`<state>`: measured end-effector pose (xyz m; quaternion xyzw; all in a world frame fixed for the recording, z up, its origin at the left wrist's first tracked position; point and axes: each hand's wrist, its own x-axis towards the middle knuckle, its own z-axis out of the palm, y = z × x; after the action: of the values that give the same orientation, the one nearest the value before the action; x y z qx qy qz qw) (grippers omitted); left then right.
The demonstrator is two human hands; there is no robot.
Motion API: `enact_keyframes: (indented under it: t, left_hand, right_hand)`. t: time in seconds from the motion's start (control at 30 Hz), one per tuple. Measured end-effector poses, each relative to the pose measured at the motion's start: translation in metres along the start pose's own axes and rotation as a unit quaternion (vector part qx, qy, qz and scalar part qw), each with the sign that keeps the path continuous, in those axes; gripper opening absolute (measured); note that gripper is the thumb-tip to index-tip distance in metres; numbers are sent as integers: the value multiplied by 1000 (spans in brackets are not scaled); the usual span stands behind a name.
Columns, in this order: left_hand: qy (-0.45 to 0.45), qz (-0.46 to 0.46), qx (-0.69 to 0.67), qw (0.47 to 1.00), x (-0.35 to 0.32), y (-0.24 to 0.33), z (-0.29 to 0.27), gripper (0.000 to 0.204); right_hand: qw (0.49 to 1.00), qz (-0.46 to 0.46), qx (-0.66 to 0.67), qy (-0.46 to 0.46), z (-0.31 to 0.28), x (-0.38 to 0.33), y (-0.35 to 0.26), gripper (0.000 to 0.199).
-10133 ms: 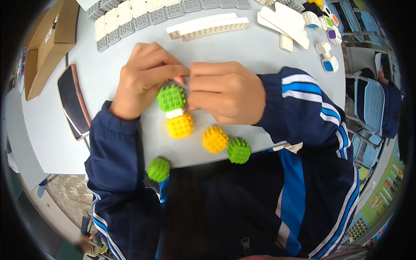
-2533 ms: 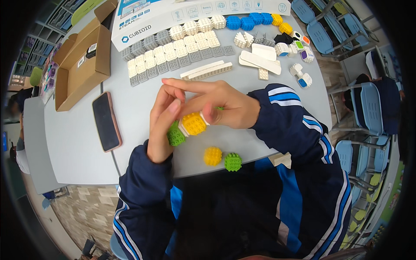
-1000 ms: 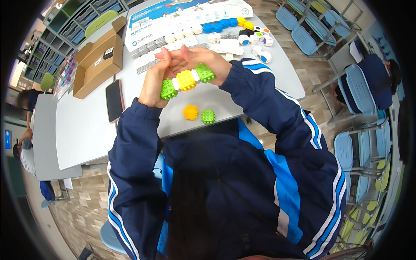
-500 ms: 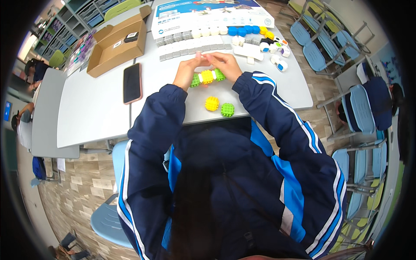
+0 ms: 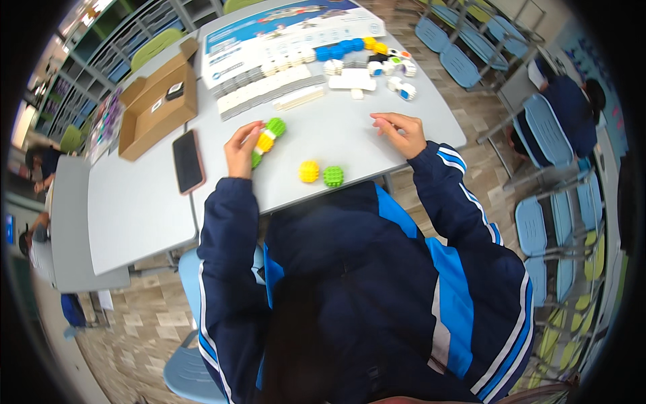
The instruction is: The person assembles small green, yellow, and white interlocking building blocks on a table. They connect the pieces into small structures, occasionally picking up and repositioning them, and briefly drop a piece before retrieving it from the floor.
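Note:
My left hand [image 5: 241, 149] is closed on a short row of joined studded blocks [image 5: 265, 143], green at both ends and yellow in the middle with white between, held tilted over the table. Part of the row is hidden by the fingers. To the right, my right hand [image 5: 404, 135] is over the table with nothing visible in it, its fingers loosely bent and slightly apart. Between the hands and closer to me lie a loose yellow studded block [image 5: 309, 171] and a loose green studded block [image 5: 334, 176], side by side near the table's front edge.
Beyond my hands are rows of white and grey pieces [image 5: 269, 91], blue blocks [image 5: 340, 49], a white flat piece [image 5: 352, 80] and white round pieces [image 5: 402, 88]. A large printed box [image 5: 289, 34] stands behind. On the left lie a phone [image 5: 188, 161] and an open cardboard box [image 5: 158, 108].
My hands, formerly together at the block row, have parted. The left has carried the row leftward and tilted it; the right has moved away to the right. The camera view has also shifted.

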<state>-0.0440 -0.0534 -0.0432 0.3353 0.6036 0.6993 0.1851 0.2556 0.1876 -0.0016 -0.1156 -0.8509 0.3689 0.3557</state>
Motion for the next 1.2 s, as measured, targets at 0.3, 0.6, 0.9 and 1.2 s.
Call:
enact_keyframes:
  t: [0.3,0.6,0.9,1.2]
  left_hand:
    - [4,-40,16,999,2,0,-8,28]
    - [20,-60,59,996,10,4,-2,32]
    - [32,-49,122,991,8,1,-15,36]
    - [-13,-15,227,974,5,11,-9,43]
  right_hand:
    - [952,148,30,268,-80,-117,30,21]
    - [903,340,133,227,-2,-303,113,26]
    - [881,465,75,37,101,-402,133,71]
    - [834,516,196,-22,125,-409,156,87]
